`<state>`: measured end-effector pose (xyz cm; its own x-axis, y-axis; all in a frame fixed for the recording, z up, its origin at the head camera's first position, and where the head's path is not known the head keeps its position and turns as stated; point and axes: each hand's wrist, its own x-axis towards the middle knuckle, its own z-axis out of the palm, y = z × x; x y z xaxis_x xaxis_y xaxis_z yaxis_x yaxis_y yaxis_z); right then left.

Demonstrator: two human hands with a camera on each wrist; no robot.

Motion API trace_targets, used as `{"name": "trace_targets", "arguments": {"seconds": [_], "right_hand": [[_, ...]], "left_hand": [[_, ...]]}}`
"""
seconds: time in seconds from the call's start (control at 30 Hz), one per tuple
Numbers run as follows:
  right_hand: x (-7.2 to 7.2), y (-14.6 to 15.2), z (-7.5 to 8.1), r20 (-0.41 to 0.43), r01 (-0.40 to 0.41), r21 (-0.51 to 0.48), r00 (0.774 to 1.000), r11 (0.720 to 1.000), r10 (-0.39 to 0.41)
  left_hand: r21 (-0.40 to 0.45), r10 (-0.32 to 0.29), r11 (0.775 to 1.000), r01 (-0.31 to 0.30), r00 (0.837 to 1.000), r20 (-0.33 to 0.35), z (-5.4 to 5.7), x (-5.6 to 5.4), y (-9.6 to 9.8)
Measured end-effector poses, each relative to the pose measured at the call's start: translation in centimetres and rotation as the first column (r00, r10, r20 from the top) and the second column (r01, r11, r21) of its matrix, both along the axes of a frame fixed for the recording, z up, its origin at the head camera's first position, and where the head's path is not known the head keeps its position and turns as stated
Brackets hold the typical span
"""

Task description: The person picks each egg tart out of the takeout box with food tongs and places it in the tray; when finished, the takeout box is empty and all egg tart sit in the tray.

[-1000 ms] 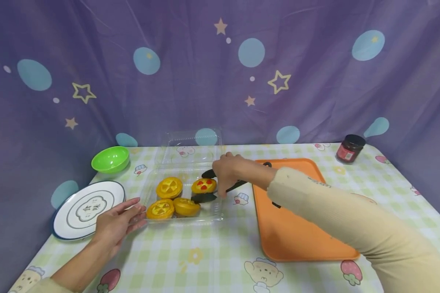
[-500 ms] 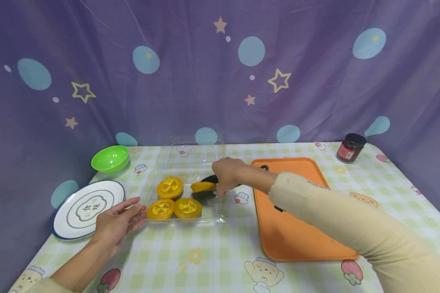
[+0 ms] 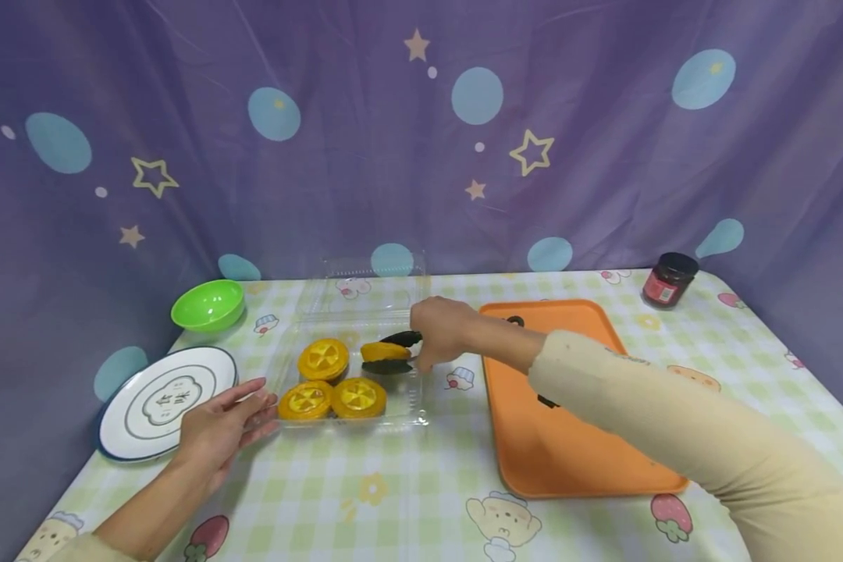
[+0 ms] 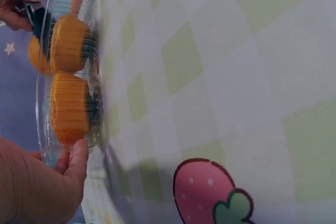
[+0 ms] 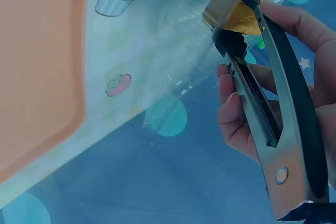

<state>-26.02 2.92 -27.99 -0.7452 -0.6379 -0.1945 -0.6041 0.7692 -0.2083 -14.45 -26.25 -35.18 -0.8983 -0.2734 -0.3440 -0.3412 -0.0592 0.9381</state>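
My right hand (image 3: 444,332) holds black-and-silver tongs (image 5: 286,103) by the arms. Their black tips have a yellow tart (image 3: 385,352) between them, its side facing the head camera, at the right of a clear plastic container (image 3: 421,406). Three other tarts sit in the container: one at the back left (image 3: 323,359), one at the front left (image 3: 305,401) and one at the front middle (image 3: 358,398), crossed tops up. At the container's front left corner, my left hand (image 3: 218,425) touches the end wall with its extended fingers (image 4: 77,156).
The container's clear lid (image 3: 365,289) stands raised behind it. To the right lies an orange tray (image 3: 569,453) under my right forearm. A white plate (image 3: 133,421) and a green bowl (image 3: 209,307) are on the left; a dark-lidded jar (image 3: 670,279) stands at the back right.
The tongs have closed in on the right-hand tart, which has turned so its red-dotted top no longer shows. The front middle tart went from tilted to flat. My left hand stays put.
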Motion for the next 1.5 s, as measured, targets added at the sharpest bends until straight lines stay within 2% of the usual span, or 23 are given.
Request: {"name": "trace_targets", "arguments": {"seconds": [0.27,0.43,0.63,0.77,1.07,1.23,1.5], "right_hand": [[0.2,1.5,2.1,-0.019,-0.044,-0.114,0.999,0.993,0.042],[0.4,3.0,3.3,-0.027,-0.040,-0.178,0.999,0.983,0.036],[0.9,4.9,3.9,-0.062,-0.017,-0.222,0.998,0.975,0.004],[1.2,6.3,3.9,-0.085,-0.009,-0.224,0.996,0.975,-0.010],[1.6,10.5,3.6,-0.063,0.065,-0.281,0.994,0.957,-0.086],[1.7,12.7,3.3,-0.033,0.138,-0.291,0.988,0.947,-0.154],[1.4,16.5,2.0,-0.081,0.183,-0.268,0.974,0.946,-0.212]], "left_hand": [[-0.007,-0.006,1.000,0.006,1.000,-0.012,0.0,0.0,0.0],[-0.016,-0.007,1.000,0.007,1.000,-0.005,0.1,0.0,0.1],[-0.023,0.003,1.000,-0.003,1.000,0.010,0.1,0.1,0.1],[-0.025,0.006,1.000,-0.006,1.000,0.014,0.0,0.1,0.1],[-0.024,0.003,1.000,-0.003,1.000,0.007,0.0,0.1,0.1],[-0.027,0.001,1.000,0.000,1.000,0.007,0.0,0.1,0.1],[-0.034,0.008,0.999,-0.008,1.000,0.023,0.0,0.0,0.1]]}}
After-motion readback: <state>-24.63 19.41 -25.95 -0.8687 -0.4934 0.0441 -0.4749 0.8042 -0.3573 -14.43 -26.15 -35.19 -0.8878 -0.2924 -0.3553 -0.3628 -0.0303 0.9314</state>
